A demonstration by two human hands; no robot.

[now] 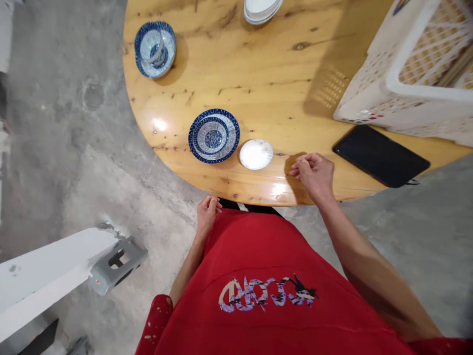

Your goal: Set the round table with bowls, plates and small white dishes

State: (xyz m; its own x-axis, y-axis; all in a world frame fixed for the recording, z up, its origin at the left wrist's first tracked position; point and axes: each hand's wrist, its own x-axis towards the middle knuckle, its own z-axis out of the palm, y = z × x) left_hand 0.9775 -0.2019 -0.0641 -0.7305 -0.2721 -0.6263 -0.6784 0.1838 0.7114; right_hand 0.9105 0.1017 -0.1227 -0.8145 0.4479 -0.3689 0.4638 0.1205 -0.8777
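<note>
My right hand (314,175) is over the near part of the wooden table (258,79), its fingers curled in with the thumb against them. No object shows in it. Just left of that hand lies a small white plate (256,154). Beside the plate is a blue-and-white patterned plate (236,129) with a smaller patterned bowl (213,138) sitting in it. My left hand (208,213) hangs below the table edge next to the red shirt, fingers loosely closed and apparently holding nothing.
At the far left of the table a patterned bowl (170,61) holds a smaller cup (152,45). Stacked white bowls (263,11) stand at the far edge of view. On the right are a black phone (380,155) and a white plastic basket (397,93). A grey stool (118,264) stands lower left.
</note>
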